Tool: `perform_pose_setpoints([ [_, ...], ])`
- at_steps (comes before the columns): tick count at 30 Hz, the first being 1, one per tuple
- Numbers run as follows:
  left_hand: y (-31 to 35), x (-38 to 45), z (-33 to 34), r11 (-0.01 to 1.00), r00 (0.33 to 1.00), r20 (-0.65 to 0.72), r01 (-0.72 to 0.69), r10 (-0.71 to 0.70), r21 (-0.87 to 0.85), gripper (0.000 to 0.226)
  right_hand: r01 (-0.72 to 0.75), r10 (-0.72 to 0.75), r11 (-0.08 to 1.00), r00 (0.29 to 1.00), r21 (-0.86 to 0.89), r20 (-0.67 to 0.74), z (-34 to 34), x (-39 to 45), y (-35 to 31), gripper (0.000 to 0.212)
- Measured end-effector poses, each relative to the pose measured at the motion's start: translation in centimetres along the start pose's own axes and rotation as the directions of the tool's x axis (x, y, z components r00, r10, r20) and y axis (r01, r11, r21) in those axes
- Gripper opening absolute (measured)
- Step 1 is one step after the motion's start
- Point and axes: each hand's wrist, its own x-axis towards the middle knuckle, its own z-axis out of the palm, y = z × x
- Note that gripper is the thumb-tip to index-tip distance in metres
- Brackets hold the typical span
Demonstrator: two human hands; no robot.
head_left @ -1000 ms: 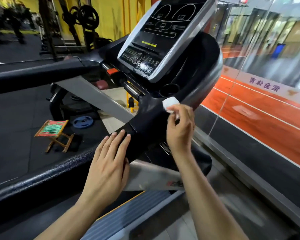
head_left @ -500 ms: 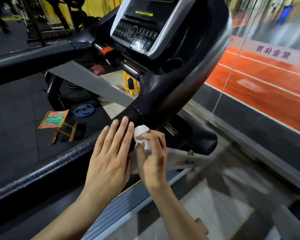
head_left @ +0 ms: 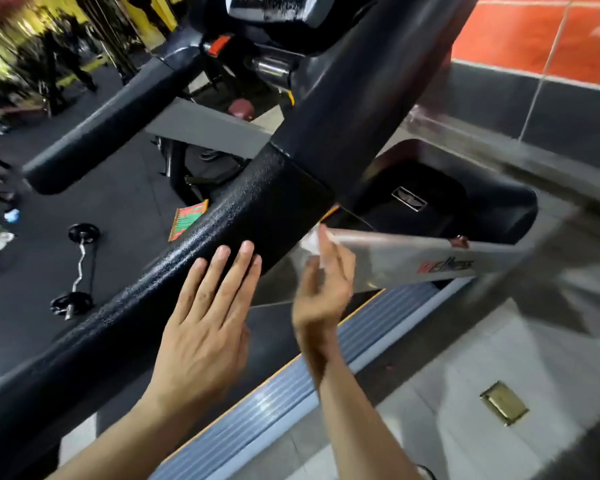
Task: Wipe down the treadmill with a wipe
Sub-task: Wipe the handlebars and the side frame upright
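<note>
My left hand (head_left: 201,327) lies flat on the black handrail (head_left: 174,271) of the treadmill (head_left: 343,109), fingers straight, holding nothing. My right hand (head_left: 323,289) is just beside it, near where the handrail meets the silver side post (head_left: 413,261). The white wipe (head_left: 310,241) is pinched in that hand's grip, up at my fingertips. It looks blurry, so I cannot tell how tight I hold it or if it touches the post.

I think I am wiping around this joint. Some things could go wrong here. The wipe is small and only held at the tips, so it might slip out and drop onto the belt (head_left: 264,407) below. I might also miss the crack at the joint, where dirt hides. If my flat hand slides on a wet rail, I could lose my balance.
</note>
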Motion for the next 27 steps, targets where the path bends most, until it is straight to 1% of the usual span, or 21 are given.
perform_pose_setpoints([
  [3, -0.9, -1.4, 0.4, 0.999, 0.999, -0.002, -0.037, 0.037, 0.037, 0.073, 0.033, -0.033, 0.997, 0.999, 0.066, -0.003, 1.5, -3.1, -2.3, 0.038],
  [6, -1.9, -3.2, 1.0, 0.995, 0.998, 0.0, -0.07, 0.07, 0.067, 0.074, 0.146, -0.146, 0.989, 0.989, 0.023, 0.01, 1.0, -2.5, -0.3, 0.038],
  [7, -2.2, -3.8, 1.2, 0.995, 0.997, -0.003, -0.077, 0.077, 0.07, 0.075, 0.128, -0.128, 0.992, 0.991, -0.012, -0.029, 0.5, -1.8, 1.4, 0.039],
  [8, -2.5, -4.4, 1.5, 0.994, 0.997, -0.004, -0.079, 0.079, 0.075, 0.076, 0.046, -0.05, 0.998, 0.992, -0.04, -0.114, 0.1, -1.0, 3.0, 0.04],
  [9, -2.8, -5.1, 1.7, 0.995, 0.997, -0.008, -0.074, 0.074, 0.074, 0.078, -0.071, 0.062, 0.997, 0.977, -0.036, -0.202, -0.3, -0.2, 4.5, 0.042],
  [10, -3.0, -5.8, 2.0, 0.995, 0.997, -0.021, -0.068, 0.07, 0.069, 0.079, -0.153, 0.142, 0.988, 0.953, -0.023, -0.266, -0.5, 0.3, 5.7, 0.044],
  [11, -3.4, -6.5, 2.3, 0.996, 0.997, -0.037, -0.07, 0.072, 0.062, 0.078, -0.163, 0.149, 0.987, 0.94, -0.019, -0.307, -0.3, 0.6, 5.6, 0.046],
  [12, -3.8, -7.1, 2.6, 0.995, 0.995, -0.05, -0.079, 0.082, 0.058, 0.075, -0.139, 0.13, 0.99, 0.936, -0.004, -0.327, 0.4, 0.2, 5.1, 0.047],
  [15, -5.3, -8.6, 3.2, 0.989, 0.988, -0.063, -0.133, 0.137, 0.07, 0.069, -0.071, 0.138, 0.973, 0.942, 0.219, -0.305, 4.3, -4.0, -0.6, 0.039],
  [16, -5.7, -8.9, 3.4, 0.985, 0.985, -0.065, -0.153, 0.158, 0.083, 0.07, -0.028, 0.093, 0.975, 0.953, 0.222, -0.288, 5.4, -6.0, -2.6, 0.039],
  [17, -5.9, -9.0, 3.5, 0.982, 0.983, -0.064, -0.167, 0.174, 0.092, 0.074, 0.013, 0.037, 0.982, 0.963, 0.186, -0.266, 5.9, -7.7, -3.9, 0.041],
  [19, -6.2, -9.0, 3.7, 0.979, 0.98, -0.062, -0.183, 0.189, 0.091, 0.081, 0.08, -0.054, 0.992, 0.969, 0.1, -0.241, 5.9, -9.1, -2.8, 0.041],
  [20, -6.3, -9.0, 3.6, 0.978, 0.979, -0.066, -0.188, 0.194, 0.084, 0.082, 0.096, -0.08, 0.994, 0.961, 0.049, -0.264, 5.5, -8.5, -1.1, 0.041],
  [21, -6.3, -9.0, 3.5, 0.978, 0.978, -0.069, -0.193, 0.199, 0.08, 0.082, 0.071, -0.061, 0.997, 0.953, 0.022, -0.296, 4.8, -7.5, 0.3, 0.042],
  [22, -6.2, -9.0, 3.4, 0.977, 0.977, -0.069, -0.197, 0.202, 0.076, 0.081, -0.011, 0.027, 0.999, 0.941, 0.048, -0.338, 4.0, -6.5, 1.9, 0.042],
  [24, -6.1, -9.3, 3.3, 0.978, 0.977, -0.074, -0.197, 0.201, 0.061, 0.079, -0.221, 0.251, 0.968, 0.882, 0.122, -0.398, 2.6, -5.0, 4.2, 0.039],
  [25, -6.0, -9.4, 3.3, 0.98, 0.977, -0.078, -0.195, 0.198, 0.052, 0.079, -0.27, 0.304, 0.953, 0.861, 0.14, -0.407, 2.3, -5.1, 4.6, 0.039],
  [26, -5.9, -9.4, 3.3, 0.98, 0.977, -0.08, -0.193, 0.196, 0.043, 0.078, -0.262, 0.296, 0.955, 0.857, 0.138, -0.421, 2.3, -5.6, 4.1, 0.04],
  [27, -5.7, -9.4, 3.4, 0.982, 0.978, -0.084, -0.188, 0.19, 0.038, 0.078, -0.195, 0.234, 0.971, 0.881, 0.136, -0.41, 2.8, -6.7, 3.3, 0.041],
])
